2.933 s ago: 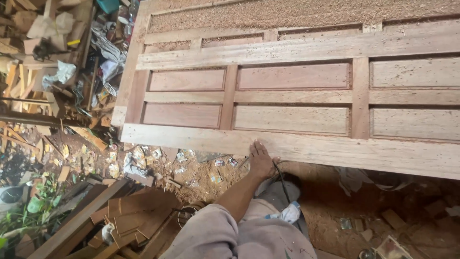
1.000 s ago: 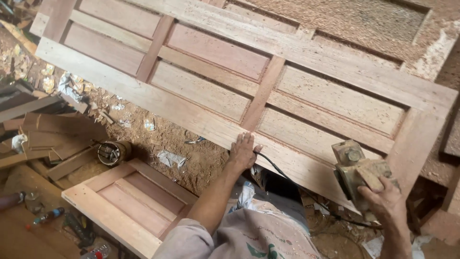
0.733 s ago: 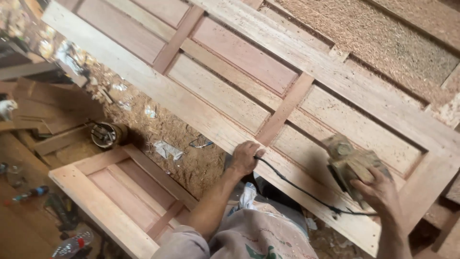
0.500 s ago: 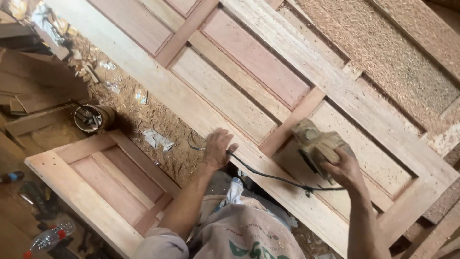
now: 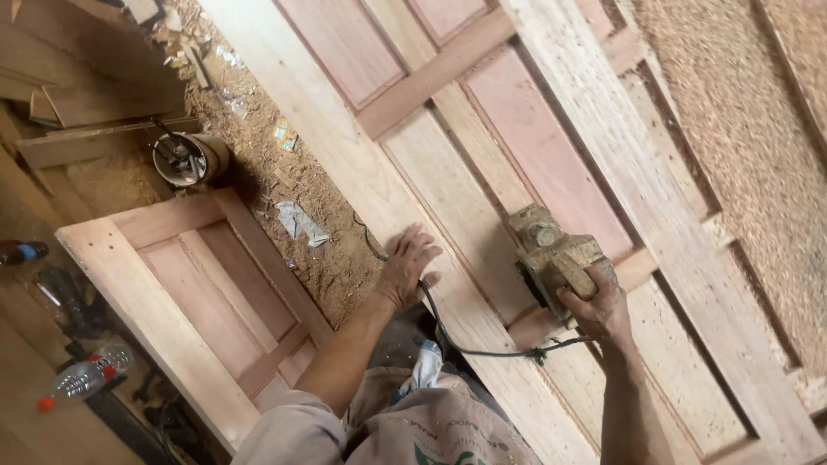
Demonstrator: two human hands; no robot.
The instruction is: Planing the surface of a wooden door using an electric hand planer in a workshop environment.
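The right hand (image 5: 600,306) is clenched around the rear handle of a sander (image 5: 551,257), a dusty, tan, boxy power tool coated in sawdust, with a round knob on top. It sits on a cross rail of the big door (image 5: 448,185), just ahead of that hand. A black cord (image 5: 461,340) runs from the tool back under the left hand (image 5: 408,265), which lies flat with fingers spread, gripping nothing, on the door's near stile, near the sander but apart from it. The door is pale, unfinished wood with reddish inset panels. Left of it, a smaller panelled door (image 5: 185,297) lies on the sawdust floor, with a plastic bottle (image 5: 82,379) beside it and a round can (image 5: 185,159) farther off.
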